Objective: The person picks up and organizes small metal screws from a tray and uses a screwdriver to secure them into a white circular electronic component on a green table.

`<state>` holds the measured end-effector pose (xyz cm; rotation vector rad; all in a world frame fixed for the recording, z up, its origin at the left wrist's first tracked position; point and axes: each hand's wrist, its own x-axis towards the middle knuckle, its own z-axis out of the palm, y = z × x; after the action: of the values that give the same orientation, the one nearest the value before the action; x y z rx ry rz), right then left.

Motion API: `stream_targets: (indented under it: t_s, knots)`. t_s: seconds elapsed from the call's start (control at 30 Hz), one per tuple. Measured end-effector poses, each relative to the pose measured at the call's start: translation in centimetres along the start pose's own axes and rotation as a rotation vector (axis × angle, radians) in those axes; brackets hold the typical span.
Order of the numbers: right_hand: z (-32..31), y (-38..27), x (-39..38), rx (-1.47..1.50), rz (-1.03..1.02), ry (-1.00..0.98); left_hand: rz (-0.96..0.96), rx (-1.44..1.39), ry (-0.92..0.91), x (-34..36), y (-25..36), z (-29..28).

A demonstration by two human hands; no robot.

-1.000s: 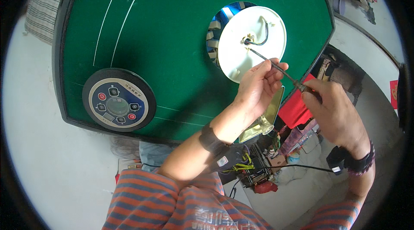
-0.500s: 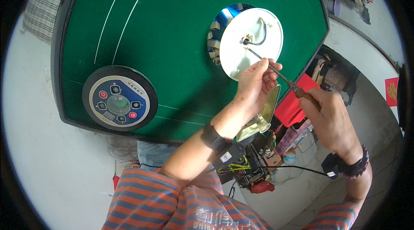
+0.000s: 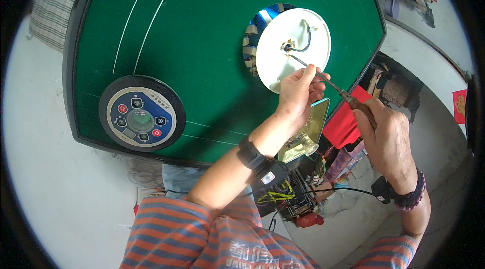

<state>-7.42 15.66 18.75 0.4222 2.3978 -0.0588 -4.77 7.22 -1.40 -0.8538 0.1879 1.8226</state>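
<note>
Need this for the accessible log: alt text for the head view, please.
A person's right hand grips a brown-handled screwdriver, its tip at the centre of a white round plate on a green table, while the left hand steadies the shaft. A round button panel sits in the felt at left.

Both hands raised: left (image 3: 298, 92) pinching, right (image 3: 386, 138) gripping

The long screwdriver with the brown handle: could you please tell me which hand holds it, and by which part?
Both hands hold the long brown-handled screwdriver: the right hand grips its brown handle, and the left hand pinches the metal shaft, whose tip meets the round white plastic disc.
</note>
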Motion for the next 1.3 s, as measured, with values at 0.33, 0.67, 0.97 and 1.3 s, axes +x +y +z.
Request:
stream_targets:
  t_s: [0.33,0.67,0.97,1.3]
  knots:
    - [1.5,2.0,-1.4,0.204,0.055,0.076,1.016,2.189,0.179,-1.3,5.8,1.5]
    - [4.2,4.0,-2.8,0.326,0.080,0.130,1.028,2.654,0.026,2.6,6.2,0.2]
    - [8.8,5.4,-5.3,0.477,0.117,0.306,1.009,2.763,-0.186,2.6,6.5,0.5]
    - [14.4,6.4,-16.0,0.926,0.132,0.178,0.626,2.681,-0.457,-8.1,5.8,1.2]
